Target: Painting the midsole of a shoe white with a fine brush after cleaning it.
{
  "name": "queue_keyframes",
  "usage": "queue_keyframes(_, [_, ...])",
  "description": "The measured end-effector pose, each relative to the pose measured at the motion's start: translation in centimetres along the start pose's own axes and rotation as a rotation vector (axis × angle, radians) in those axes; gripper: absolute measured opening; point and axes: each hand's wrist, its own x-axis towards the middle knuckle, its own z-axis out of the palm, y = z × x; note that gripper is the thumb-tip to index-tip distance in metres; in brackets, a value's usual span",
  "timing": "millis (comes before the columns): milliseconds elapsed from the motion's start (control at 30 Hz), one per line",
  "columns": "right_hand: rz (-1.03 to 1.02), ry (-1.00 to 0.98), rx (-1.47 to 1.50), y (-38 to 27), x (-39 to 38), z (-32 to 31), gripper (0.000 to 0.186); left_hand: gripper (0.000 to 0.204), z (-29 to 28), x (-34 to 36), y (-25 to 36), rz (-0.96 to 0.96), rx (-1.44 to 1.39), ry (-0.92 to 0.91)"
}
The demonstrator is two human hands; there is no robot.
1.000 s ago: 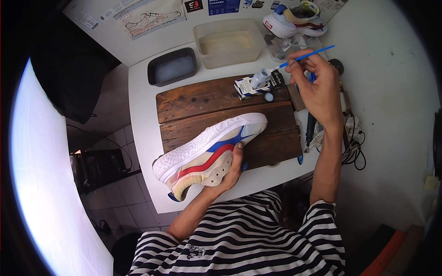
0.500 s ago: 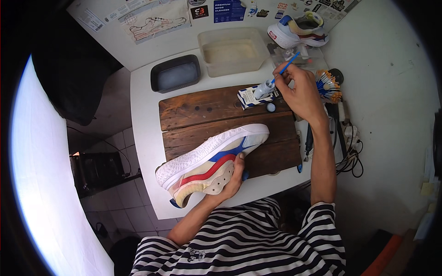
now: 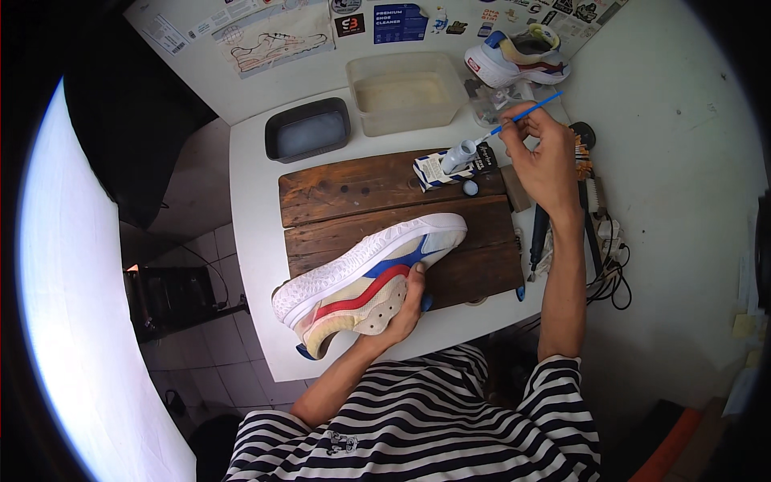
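Note:
My left hand (image 3: pixel 397 321) is closed on a cream sneaker (image 3: pixel 357 293) with red and blue panels, tipped on its side with the white sole toward the back. My right hand (image 3: pixel 538 153) pinches a thin blue paintbrush (image 3: pixel 544 102), its tip by the mouth of a small open jar (image 3: pixel 456 158) of pale paint. The jar stands on a striped carton (image 3: pixel 427 173), with its loose cap (image 3: pixel 471 187) in front, both on a dark wooden board (image 3: pixel 321 190).
A dark tray (image 3: pixel 305 128) and a translucent tub (image 3: pixel 405 100) with cloudy contents sit behind the board. A second sneaker (image 3: pixel 514 60) is at back right. Tools and cables (image 3: pixel 614 269) lie right of the board. A bright white panel (image 3: pixel 88 281) stands at left.
My right hand moved down and left with the brush into the jar, then lifted slightly up and right, tilting the brush flatter. My left hand still holds the sneaker in much the same position.

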Motion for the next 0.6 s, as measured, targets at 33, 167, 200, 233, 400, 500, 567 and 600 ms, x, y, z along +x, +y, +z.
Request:
queue_keyframes(33, [-0.001, 0.001, -0.001, 0.0, -0.1, -0.1, 0.011, 0.032, 0.0, 0.0, 0.0, 0.001, -0.001, -0.001])
queue_keyframes(167, [-0.166, 0.005, -0.002, -0.6, -0.9, -0.3, 0.009, 0.032, -0.1, 0.0, -0.3, -0.053, 0.005, -0.033])
queue_keyframes(200, [-0.2, -0.019, -0.031, -0.8, -1.1, -0.4, 0.009, 0.032, -0.1, 0.0, -0.4, -0.043, -0.002, -0.025])
queue_keyframes(233, [-0.2, -0.019, -0.032, -0.7, -1.3, -0.4, 0.009, 0.032, 0.1, 0.0, -0.5, -0.043, -0.004, -0.025])
queue_keyframes(400, [-0.183, -0.072, -0.014, -0.3, -2.1, -0.8, 0.011, 0.034, 0.1, -0.1, -0.3, -0.115, 0.013, -0.026])
queue_keyframes(500, [-0.223, -0.018, -0.045, -0.4, -2.5, -1.5, 0.011, 0.035, 0.5, 0.0, -0.7, -0.027, -0.014, 0.007])
queue_keyframes(567, [-0.183, 0.001, -0.014, -0.8, -3.2, -1.8, 0.011, 0.035, 0.4, -0.1, -0.9, -0.051, -0.018, 0.014])
queue_keyframes(600, [-0.141, 0.023, 0.011, -1.1, -3.8, -2.1, 0.011, 0.035, 0.4, -0.1, -1.1, -0.073, -0.023, 0.016])
